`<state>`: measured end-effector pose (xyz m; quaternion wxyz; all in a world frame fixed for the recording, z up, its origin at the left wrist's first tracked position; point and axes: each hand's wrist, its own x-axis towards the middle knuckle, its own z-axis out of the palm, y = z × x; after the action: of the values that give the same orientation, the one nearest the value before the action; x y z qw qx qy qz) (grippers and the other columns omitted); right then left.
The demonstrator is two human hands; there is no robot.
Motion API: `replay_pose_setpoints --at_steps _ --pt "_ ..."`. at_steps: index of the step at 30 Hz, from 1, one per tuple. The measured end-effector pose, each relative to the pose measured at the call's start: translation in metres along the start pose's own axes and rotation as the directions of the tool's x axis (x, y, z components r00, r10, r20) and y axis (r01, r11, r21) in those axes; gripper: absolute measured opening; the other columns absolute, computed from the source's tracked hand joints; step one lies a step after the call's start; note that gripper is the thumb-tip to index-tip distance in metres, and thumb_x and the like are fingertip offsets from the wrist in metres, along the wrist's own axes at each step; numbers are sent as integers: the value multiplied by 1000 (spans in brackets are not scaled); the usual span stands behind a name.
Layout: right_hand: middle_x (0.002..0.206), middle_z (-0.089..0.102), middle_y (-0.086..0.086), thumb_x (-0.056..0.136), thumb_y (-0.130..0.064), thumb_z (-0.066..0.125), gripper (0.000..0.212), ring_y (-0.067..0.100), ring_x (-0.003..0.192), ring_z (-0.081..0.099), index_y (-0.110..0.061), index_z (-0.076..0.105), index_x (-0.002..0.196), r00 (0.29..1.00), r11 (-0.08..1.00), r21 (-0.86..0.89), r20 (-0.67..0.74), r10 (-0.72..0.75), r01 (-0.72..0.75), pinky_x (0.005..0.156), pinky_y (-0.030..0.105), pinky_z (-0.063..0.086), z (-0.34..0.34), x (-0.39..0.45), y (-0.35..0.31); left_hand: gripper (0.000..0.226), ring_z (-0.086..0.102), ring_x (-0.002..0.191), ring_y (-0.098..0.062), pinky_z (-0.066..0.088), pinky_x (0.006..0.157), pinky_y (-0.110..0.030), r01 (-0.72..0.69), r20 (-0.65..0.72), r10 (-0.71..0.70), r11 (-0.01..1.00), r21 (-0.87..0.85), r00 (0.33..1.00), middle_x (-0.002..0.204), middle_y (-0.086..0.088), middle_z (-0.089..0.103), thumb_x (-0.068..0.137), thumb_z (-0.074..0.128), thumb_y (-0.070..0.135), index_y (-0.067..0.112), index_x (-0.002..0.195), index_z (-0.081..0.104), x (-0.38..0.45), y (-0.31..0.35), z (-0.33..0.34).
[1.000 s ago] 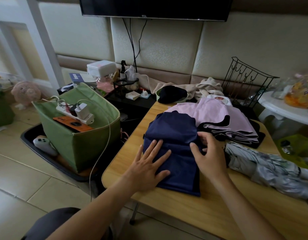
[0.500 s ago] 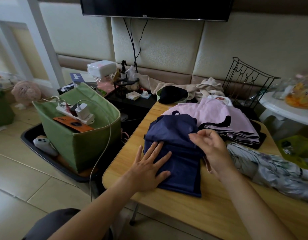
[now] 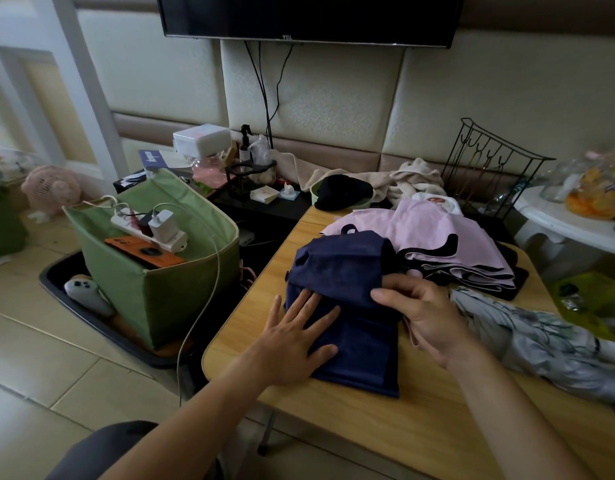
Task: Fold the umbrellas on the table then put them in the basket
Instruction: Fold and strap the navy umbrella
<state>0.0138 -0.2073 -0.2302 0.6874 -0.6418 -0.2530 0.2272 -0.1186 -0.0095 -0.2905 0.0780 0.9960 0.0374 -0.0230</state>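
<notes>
So the wooden table (image 3: pixel 420 427) takes up most of the right side, and it's pretty crowded. Just off its left edge sits the green basket (image 3: pixel 181 299) on a black tray on the floor, with a power strip and an orange phone lying across its top, so those probably need shifting before anything goes in.

On the table there are three umbrellas. The grey patterned umbrella (image 3: pixel 541 344) lies on its side at the right, loosely bunched, not tidied yet by the look of it. The pink umbrella (image 3: pixel 444 244) sits at the back, flattened into layers with black trim showing. The navy umbrella (image 3: pixel 351 317) is at the front left, right under both hands, and it's clearly the one being worked on.

The left hand (image 3: pixel 295 336) lies flat on the lower part of the navy fabric, fingers spread wide, I'd guess to pin it so the layers don't slide. The right hand (image 3: pixel 420 306) pinches the upper flap between thumb and fingers, lifted a bit off the rest, seemingly to bring that section over the pinned part.

My read: mid-fold on the first one, nothing in the basket so far.
</notes>
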Motion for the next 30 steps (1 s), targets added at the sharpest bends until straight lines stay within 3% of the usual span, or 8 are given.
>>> replay_pose_setpoints --at_steps 3,5,7,9,13,18,23,30 --pt "103 72 4 82 -23 79 18 23 108 66 -8 77 93 998 978 -199 -7 -64 61 99 43 51 -2 -4 0 69 -28 151 -12 -17 123 -50 -36 15 38 993 -114 999 164 11 -21 99 42 65 46 160 15 0 -5 -16" --pt "117 64 19 77 -42 76 30 20 112 63 -17 77 93 997 950 -302 32 -76 83 96 36 51 -1 -7 -1 55 5 156 -11 1 126 -48 -42 -91 21 971 -236 996 167 12 15 95 50 55 41 147 48 -3 -9 -31" --pt "113 66 6 75 -54 79 23 14 110 62 -35 75 87 990 906 -401 87 -110 136 91 24 48 1 -12 -3 32 50 131 -15 36 114 -43 1 -248 -110 916 -402 962 138 7 59 91 55 31 31 118 70 -7 -12 -43" --pt "96 66 -20 81 -50 85 18 1 102 61 -38 72 84 977 886 -420 160 -143 198 88 16 44 4 -18 -6 25 67 91 -18 56 84 -40 84 -349 -353 797 -599 868 99 5 73 91 55 7 25 91 73 -11 -13 -50" --pt "128 66 -21 80 -67 72 52 -1 128 54 -31 71 117 964 872 -431 220 -146 231 107 23 42 3 -26 -4 21 68 87 -13 56 77 -33 4 -360 -576 534 -846 734 90 5 72 97 55 8 22 90 70 -19 -13 -60" --pt "136 64 -20 81 -73 67 44 6 139 46 -43 74 112 967 862 -458 219 -128 218 119 46 34 6 -30 -4 30 62 79 0 45 68 -15 -142 -325 -503 368 -919 801 84 16 71 102 52 38 19 99 75 -26 -5 -69" --pt "132 64 -26 76 -71 72 42 6 139 45 -45 76 110 964 790 -559 219 -151 250 119 48 34 4 -28 3 50 57 67 -10 44 66 -25 121 -69 -522 321 -939 850 81 -1 64 96 58 55 7 98 71 -25 -8 -63" --pt "138 59 -29 72 -81 71 51 11 143 42 -51 73 112 969 760 -607 210 -127 231 119 51 35 0 -27 10 26 57 71 -16 43 67 -30 157 106 -466 72 -985 878 88 -4 65 95 69 28 4 105 71 -30 -14 -63"
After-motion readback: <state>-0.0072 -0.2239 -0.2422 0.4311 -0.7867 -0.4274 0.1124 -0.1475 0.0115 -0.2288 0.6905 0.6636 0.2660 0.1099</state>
